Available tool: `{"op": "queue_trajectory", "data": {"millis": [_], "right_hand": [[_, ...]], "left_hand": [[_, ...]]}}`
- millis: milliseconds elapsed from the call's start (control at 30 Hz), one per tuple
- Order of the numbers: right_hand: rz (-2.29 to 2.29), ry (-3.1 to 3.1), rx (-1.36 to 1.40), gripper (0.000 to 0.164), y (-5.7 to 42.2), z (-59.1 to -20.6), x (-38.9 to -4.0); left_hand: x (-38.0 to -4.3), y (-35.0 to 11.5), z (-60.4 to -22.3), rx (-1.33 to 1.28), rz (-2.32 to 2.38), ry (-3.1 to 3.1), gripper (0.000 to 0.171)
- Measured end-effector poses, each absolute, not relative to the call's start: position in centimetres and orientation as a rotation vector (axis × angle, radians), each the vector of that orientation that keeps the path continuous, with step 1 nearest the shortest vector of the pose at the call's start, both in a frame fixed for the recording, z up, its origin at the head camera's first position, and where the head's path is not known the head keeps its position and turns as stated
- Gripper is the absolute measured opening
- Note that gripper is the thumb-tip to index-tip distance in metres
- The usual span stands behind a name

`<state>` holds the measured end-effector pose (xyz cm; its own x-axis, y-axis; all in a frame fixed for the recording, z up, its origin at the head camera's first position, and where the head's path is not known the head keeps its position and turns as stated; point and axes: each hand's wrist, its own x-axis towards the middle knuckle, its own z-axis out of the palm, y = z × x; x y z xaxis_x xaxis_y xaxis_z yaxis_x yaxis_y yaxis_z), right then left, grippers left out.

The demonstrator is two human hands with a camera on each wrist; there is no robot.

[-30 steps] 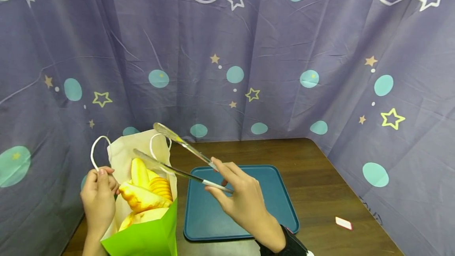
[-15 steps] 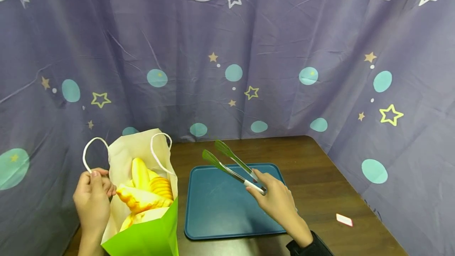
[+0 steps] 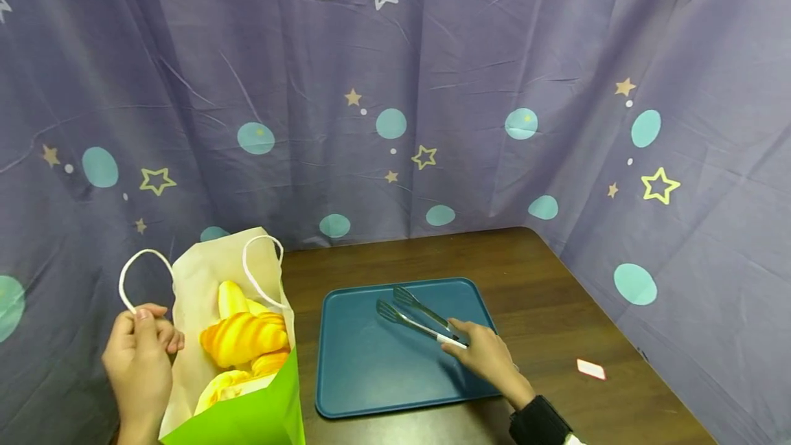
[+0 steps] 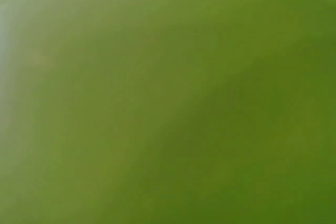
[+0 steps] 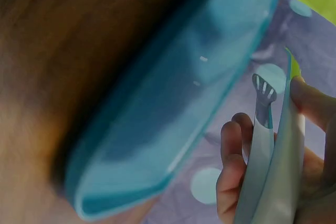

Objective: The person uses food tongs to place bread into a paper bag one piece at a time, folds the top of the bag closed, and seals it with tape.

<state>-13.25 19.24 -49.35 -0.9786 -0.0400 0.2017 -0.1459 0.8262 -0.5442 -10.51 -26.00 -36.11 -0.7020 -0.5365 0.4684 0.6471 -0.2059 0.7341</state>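
My left hand [image 3: 141, 369] grips the left side of the paper bag [image 3: 247, 411] by its white cord handle [image 3: 145, 253]. The bag is green outside and pale inside, and stands tilted open toward me. Inside lie several bread pieces: a croissant [image 3: 244, 338], a long yellow roll [image 3: 231, 299] and others partly covered. My right hand [image 3: 488, 357] holds metal serving tongs [image 3: 426, 321] with white grips, arms apart and nothing between the tips. They are low over the blue tray [image 3: 364, 369]; contact cannot be told. Blurred green bag [image 4: 168, 98] fills the left wrist view.
A wooden table [image 3: 531, 294] carries the tray and bag. Toward its right edge lies a small white card with a red border [image 3: 591, 369]. A purple curtain [image 3: 469, 67] with stars and moons hangs behind and along the sides.
The tongs have moved away from the bag, rightward and down over the tray. In the bag the croissant has shifted and now shows its ridged top. The left hand keeps its hold.
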Motion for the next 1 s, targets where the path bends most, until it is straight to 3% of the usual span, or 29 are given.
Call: {"op": "queue_trajectory", "data": {"millis": [467,900,1000], "right_hand": [[0.686,-2.812,0.151,0.06,18.5,-52.1,-14.4],[0.59,-2.79,0.139,0.059,18.0,-52.3,-13.5],[0.619,-2.789,0.122,0.059,18.0,-51.7,-13.4]], "left_hand": [[-9.6,-26.0,-35.8,-0.025,-1.967,-1.316,0.023],[-8.2,-27.2,-35.7,0.052,-1.847,-1.509,0.017],[-7.5,-27.6,-35.4,0.177,-1.708,-1.736,0.031]]}}
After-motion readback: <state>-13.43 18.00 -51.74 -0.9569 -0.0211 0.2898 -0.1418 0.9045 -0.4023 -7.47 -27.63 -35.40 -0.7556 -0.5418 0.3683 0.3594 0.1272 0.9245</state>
